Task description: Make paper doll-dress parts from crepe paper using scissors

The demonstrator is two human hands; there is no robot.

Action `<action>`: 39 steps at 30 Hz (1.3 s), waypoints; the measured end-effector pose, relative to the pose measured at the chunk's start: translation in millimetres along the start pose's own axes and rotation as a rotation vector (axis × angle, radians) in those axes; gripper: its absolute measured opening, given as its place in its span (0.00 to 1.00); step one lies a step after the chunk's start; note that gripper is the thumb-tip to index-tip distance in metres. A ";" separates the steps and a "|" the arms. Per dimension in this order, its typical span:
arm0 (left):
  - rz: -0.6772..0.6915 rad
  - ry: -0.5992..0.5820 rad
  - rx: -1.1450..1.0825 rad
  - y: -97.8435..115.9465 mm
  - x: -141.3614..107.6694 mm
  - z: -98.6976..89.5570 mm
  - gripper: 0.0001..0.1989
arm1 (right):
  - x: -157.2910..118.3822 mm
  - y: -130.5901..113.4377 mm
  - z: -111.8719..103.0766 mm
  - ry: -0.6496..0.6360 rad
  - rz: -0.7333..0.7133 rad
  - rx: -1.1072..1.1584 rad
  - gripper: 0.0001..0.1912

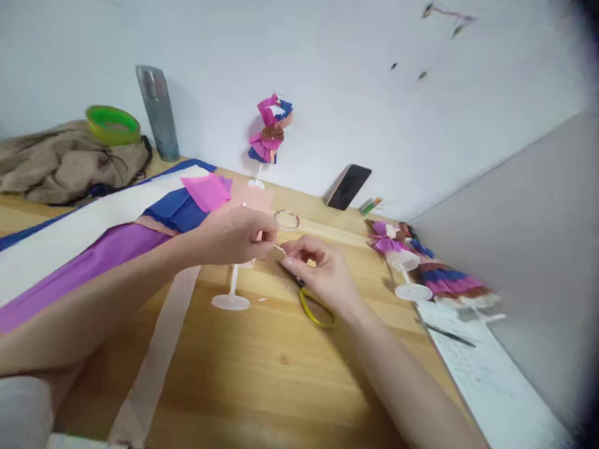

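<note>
My left hand [236,236] and my right hand [321,268] meet over the middle of the wooden table, fingers pinched. A thin white strip [279,249] spans the small gap between their fingertips; whether it is paper or thread I cannot make out. Below my left hand stands a white stand with a round base [231,302], its top hidden behind that hand. Scissors with yellow handles [319,312] lie on the table under my right hand, partly covered by it. Just beyond both hands is a thin bangle-like ring [287,219].
Crepe paper sheets in purple [93,268], blue [175,209] and pink [208,190] lie at left. A ruffled paper doll figure [269,134] stands against the wall, others at right [388,240]. A bottle [159,115], green tape roll [112,125], phone [349,187] and pen [449,335] are around.
</note>
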State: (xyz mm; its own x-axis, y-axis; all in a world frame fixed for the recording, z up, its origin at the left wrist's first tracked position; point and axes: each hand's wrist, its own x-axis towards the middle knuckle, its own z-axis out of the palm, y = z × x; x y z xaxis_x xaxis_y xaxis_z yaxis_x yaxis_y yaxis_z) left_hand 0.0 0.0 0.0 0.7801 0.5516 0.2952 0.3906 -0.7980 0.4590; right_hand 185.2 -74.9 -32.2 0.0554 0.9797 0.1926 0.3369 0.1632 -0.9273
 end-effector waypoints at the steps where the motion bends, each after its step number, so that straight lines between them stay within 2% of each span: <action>1: -0.010 0.006 0.000 1.5 -1.1 1.5 0.09 | 0.6 0.5 0.4 0.001 0.022 0.042 0.09; 6: -0.039 0.012 -0.065 4.6 -2.6 2.1 0.09 | 1.8 -5.2 -1.2 -0.022 0.013 0.101 0.11; 9: -0.038 -0.036 -0.086 -2.3 -0.9 -11.8 0.07 | 2.2 -9.6 -6.0 -0.008 -0.086 0.020 0.11; 11: -0.076 -0.035 -0.021 -9.9 -3.1 -25.4 0.08 | 4.0 -8.5 -9.4 0.013 -0.149 -0.033 0.11; 13: -0.135 0.008 0.066 -17.1 -10.3 -36.0 0.11 | 7.6 -4.9 -11.1 -0.035 -0.214 -0.095 0.10; 15: -0.150 0.014 0.127 -21.8 -22.3 -37.2 0.13 | 12.7 -1.1 -9.1 -0.149 -0.308 -0.193 0.09; 18: -0.157 -0.031 0.207 -25.4 -44.4 -18.4 0.13 | 21.8 2.3 2.3 -0.264 -0.495 -0.385 0.10; 20: -0.210 0.011 0.262 -28.1 -57.3 1.9 0.08 | 27.7 3.3 13.0 -0.273 -0.587 -0.487 0.11; 22: -0.238 0.074 0.318 -32.6 -66.6 20.9 0.07 | 32.5 4.3 23.3 -0.258 -0.639 -0.558 0.13; 25: -0.178 0.133 0.408 -41.0 -73.6 39.2 0.09 | 36.1 7.0 34.2 -0.240 -0.649 -0.618 0.15; 28: -0.136 0.138 0.492 -48.4 -74.8 47.4 0.08 | 36.0 10.7 39.2 -0.233 -0.612 -0.619 0.15; 34: -0.173 0.175 0.591 -57.6 -72.0 59.2 0.06 | 33.8 17.0 43.9 -0.210 -0.584 -0.578 0.14; 39: -0.116 0.265 0.572 -59.4 -70.8 64.8 0.06 | 34.7 17.4 48.9 -0.227 -0.646 -0.658 0.13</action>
State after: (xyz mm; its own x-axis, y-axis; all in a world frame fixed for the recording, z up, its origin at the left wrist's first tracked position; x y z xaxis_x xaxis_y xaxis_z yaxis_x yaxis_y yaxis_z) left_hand -46.7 -7.3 -102.4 0.5986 0.6250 0.5011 0.7214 -0.6925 0.0019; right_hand 147.0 -32.4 -57.4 -0.4873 0.7334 0.4740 0.7044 0.6509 -0.2831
